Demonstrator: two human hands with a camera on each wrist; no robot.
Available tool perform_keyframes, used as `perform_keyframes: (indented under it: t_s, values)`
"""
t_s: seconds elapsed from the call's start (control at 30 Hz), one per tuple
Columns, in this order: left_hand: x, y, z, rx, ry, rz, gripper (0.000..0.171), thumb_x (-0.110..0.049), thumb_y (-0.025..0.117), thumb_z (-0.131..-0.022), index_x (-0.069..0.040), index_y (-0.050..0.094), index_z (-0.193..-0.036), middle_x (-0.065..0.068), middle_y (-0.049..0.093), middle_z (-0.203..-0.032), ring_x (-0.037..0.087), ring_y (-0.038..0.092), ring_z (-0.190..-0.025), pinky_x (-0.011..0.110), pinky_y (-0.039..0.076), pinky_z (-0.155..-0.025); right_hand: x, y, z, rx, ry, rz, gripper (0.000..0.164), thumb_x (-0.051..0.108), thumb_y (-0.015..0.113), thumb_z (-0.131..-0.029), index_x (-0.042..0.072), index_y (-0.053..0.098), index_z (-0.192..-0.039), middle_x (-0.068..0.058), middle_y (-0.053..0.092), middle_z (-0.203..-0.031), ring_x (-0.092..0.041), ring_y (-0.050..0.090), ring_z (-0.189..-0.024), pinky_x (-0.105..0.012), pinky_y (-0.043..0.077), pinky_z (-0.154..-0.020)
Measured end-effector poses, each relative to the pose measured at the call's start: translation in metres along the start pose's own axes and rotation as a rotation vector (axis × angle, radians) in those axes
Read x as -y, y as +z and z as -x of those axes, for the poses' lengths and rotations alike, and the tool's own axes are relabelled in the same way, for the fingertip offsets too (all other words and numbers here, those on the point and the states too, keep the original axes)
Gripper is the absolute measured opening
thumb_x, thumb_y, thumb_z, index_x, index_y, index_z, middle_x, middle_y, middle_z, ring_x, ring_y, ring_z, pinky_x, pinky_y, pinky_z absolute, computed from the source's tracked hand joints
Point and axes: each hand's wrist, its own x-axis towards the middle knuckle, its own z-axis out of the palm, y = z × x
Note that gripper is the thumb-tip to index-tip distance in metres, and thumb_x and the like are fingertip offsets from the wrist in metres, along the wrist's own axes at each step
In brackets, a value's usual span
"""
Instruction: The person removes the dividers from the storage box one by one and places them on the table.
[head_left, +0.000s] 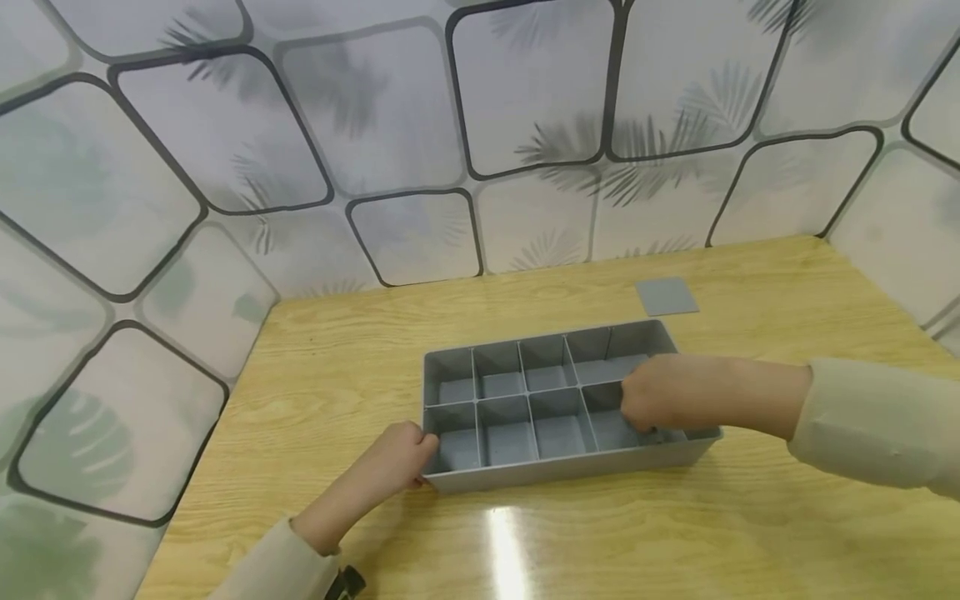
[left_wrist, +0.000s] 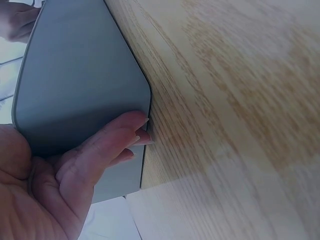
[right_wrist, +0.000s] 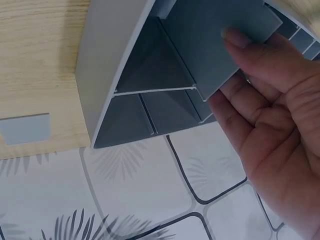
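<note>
A long grey divided box [head_left: 570,472] lies on the table, its thin partitions forming two rows of compartments. At the near left corner my left hand [head_left: 401,454] grips it; in the left wrist view the fingers [left_wrist: 107,137] lie along the outer wall and the thumb is up at the rim. My right hand [head_left: 660,392] reaches into the right end of the box. Seen from the right wrist, it pinches a flat grey divider panel [right_wrist: 215,45] between thumb and fingers, upright among the partitions. The panel's lower edge is hidden inside the box.
A loose flat grey panel [head_left: 667,296] lies on the table behind the box's right end. The wood-grain table [head_left: 337,358] meets walls [head_left: 405,108] patterned with leaves and dark rounded outlines at the back and sides.
</note>
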Motion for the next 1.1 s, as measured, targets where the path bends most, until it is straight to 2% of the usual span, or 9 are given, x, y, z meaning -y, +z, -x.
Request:
perform_keyframes:
  t_s: [0.23,0.53,0.6,0.67,0.8,0.87,0.97,1.03,1.1]
  values:
    - [0.001,0.000,-0.001,-0.006,0.011,-0.008,0.027,-0.015,0.038,-0.083,-0.006,0.042,-0.058,0.010,0.049,-0.060,0.018,0.056,-0.048,0.029,0.050,-0.047,-0.003,-0.011,0.004,0.044,0.023,-0.060,0.040,-0.005,0.060,-0.068,0.020,0.032,-0.053,0.009,0.024,-0.056,-0.009,0.016,-0.056,-0.024,0.017,-0.049]
    - [0.002,0.000,0.000,-0.013,0.019,-0.011,0.026,-0.015,0.038,-0.083,-0.005,0.043,-0.059,0.010,0.049,-0.062,0.018,0.055,-0.048,0.029,0.050,-0.047,-0.009,-0.021,0.012,-0.006,0.013,-0.048,0.043,-0.007,0.060,-0.066,0.020,0.030,-0.054,0.008,0.023,-0.056,-0.010,0.017,-0.058,-0.024,0.021,-0.053]
    - [0.002,0.001,0.000,-0.015,0.020,-0.012,0.026,-0.015,0.038,-0.083,-0.005,0.044,-0.059,0.010,0.050,-0.062,0.018,0.055,-0.048,0.029,0.050,-0.047,-0.010,-0.023,0.013,-0.005,0.012,-0.055,0.041,-0.007,0.061,-0.067,0.021,0.034,-0.053,0.010,0.031,-0.055,-0.006,0.026,-0.055,-0.020,0.030,-0.056]
    - [0.001,0.001,0.000,-0.017,0.019,-0.008,0.026,-0.015,0.039,-0.083,-0.005,0.043,-0.059,0.010,0.050,-0.061,0.018,0.055,-0.048,0.029,0.050,-0.047,-0.011,-0.024,0.013,0.006,0.016,-0.062,0.040,-0.008,0.061,-0.067,0.021,0.037,-0.052,0.013,0.048,-0.060,-0.004,0.043,-0.060,-0.019,0.035,-0.060]
    - [0.000,0.001,0.001,-0.016,0.017,-0.004,0.027,-0.014,0.038,-0.083,-0.006,0.043,-0.058,0.009,0.049,-0.059,0.018,0.055,-0.048,0.029,0.050,-0.047,-0.013,-0.028,0.014,0.026,0.040,-0.095,0.042,-0.010,0.059,-0.066,0.021,0.035,-0.051,0.001,0.068,-0.089,-0.015,0.059,-0.087,-0.019,0.039,-0.065]
    - [0.000,0.001,0.001,-0.016,0.017,-0.001,0.028,-0.014,0.038,-0.083,-0.006,0.043,-0.057,0.009,0.049,-0.059,0.018,0.055,-0.048,0.029,0.050,-0.047,-0.013,-0.030,0.015,0.023,0.039,-0.080,0.042,-0.010,0.060,-0.065,0.021,0.036,-0.050,0.000,0.068,-0.093,-0.016,0.059,-0.091,-0.021,0.044,-0.071]
    - [0.000,0.001,0.001,-0.016,0.013,0.007,0.027,-0.014,0.038,-0.083,-0.006,0.042,-0.058,0.010,0.049,-0.061,0.018,0.055,-0.048,0.030,0.050,-0.047,-0.014,-0.029,0.017,-0.017,0.023,-0.061,0.039,-0.010,0.062,-0.064,0.021,0.042,-0.051,0.006,0.066,-0.081,-0.011,0.058,-0.079,-0.022,0.046,-0.070]
    - [0.000,0.001,0.001,-0.016,0.015,0.009,0.026,-0.015,0.039,-0.083,-0.006,0.043,-0.059,0.010,0.050,-0.062,0.018,0.055,-0.049,0.030,0.051,-0.047,-0.013,-0.027,0.020,-0.059,0.019,-0.055,0.036,-0.009,0.062,-0.063,0.021,0.046,-0.053,0.011,0.056,-0.066,-0.005,0.044,-0.059,-0.019,0.039,-0.055]
    - [0.001,0.001,0.002,-0.017,0.016,0.007,0.026,-0.015,0.039,-0.083,-0.005,0.043,-0.059,0.010,0.050,-0.063,0.018,0.055,-0.049,0.029,0.051,-0.047,-0.012,-0.024,0.022,-0.106,0.014,-0.059,0.035,-0.010,0.061,-0.062,0.021,0.046,-0.055,0.011,0.043,-0.060,-0.005,0.026,-0.053,-0.021,0.027,-0.047]
